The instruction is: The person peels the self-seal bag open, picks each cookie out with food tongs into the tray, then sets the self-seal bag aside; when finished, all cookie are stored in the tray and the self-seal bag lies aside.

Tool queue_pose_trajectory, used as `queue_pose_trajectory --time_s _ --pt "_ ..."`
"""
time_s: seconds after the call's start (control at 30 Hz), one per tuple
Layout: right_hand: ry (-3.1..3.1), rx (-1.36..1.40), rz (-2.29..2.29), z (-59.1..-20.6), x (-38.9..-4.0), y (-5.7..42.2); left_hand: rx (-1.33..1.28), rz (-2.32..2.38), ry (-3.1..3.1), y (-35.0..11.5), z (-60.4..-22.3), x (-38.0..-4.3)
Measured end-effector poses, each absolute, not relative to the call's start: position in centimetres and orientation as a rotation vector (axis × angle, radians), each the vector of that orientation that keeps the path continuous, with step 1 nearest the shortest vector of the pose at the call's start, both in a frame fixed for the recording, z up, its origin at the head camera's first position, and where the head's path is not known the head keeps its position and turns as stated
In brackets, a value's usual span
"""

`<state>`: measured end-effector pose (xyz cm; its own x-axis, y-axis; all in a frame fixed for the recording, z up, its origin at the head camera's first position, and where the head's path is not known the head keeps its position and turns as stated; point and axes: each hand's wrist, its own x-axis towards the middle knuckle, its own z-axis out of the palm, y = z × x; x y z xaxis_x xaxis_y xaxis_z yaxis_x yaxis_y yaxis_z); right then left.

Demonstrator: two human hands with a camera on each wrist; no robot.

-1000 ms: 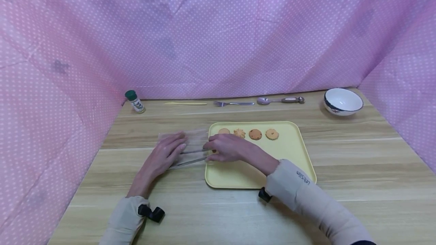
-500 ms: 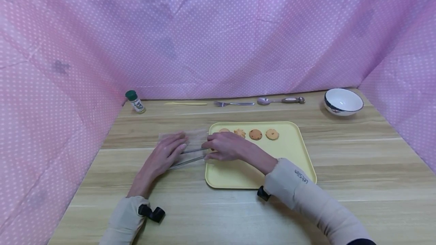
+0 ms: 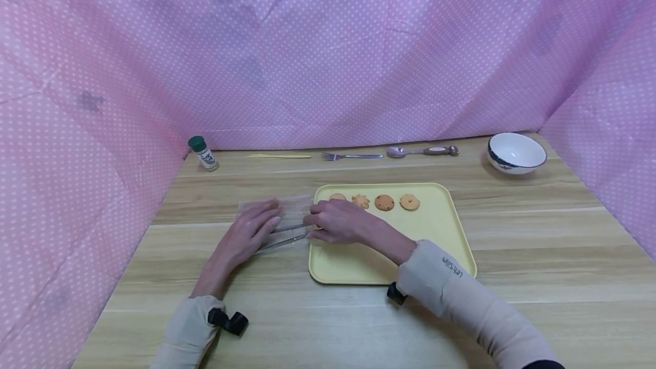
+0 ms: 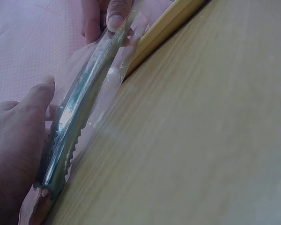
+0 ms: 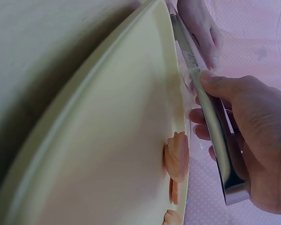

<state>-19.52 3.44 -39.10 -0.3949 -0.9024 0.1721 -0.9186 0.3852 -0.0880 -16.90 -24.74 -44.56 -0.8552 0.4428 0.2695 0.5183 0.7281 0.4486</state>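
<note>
In the head view my left hand [image 3: 250,231] lies with its fingers spread over a clear plastic bag [image 3: 294,206] on the table. My right hand [image 3: 340,221] grips a pair of metal tongs [image 3: 283,243] above the tray's left edge. The right wrist view shows its thumb and fingers round the handle of the tongs [image 5: 216,136]. Serrated ends of the tongs [image 4: 72,119] reach into the bag beside my left hand [image 4: 16,145], whose thumb is straight. A small brown piece [image 4: 41,210] shows by the tips; its kind is unclear.
The yellow tray [image 3: 389,261] carries several cookies [image 3: 384,203] along its far side. Behind stand a green-capped shaker [image 3: 205,155], a yellow knife [image 3: 279,156], a fork [image 3: 353,156], a spoon [image 3: 421,151] and a white bowl [image 3: 516,154]. Pink dotted cloth [image 3: 328,61] encloses the table.
My right hand has shifted very slightly left with the tongs, drawing their arms a little deeper over the bag. The left hand looks still.
</note>
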Motion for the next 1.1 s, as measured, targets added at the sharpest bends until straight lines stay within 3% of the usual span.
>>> queue_pose_trajectory --time_s 1.1 --pt "-2.552 1.568 0.388 -39.1 -18.6 7.1 -0.797 -0.807 -2.748 -24.6 -44.5 -16.7"
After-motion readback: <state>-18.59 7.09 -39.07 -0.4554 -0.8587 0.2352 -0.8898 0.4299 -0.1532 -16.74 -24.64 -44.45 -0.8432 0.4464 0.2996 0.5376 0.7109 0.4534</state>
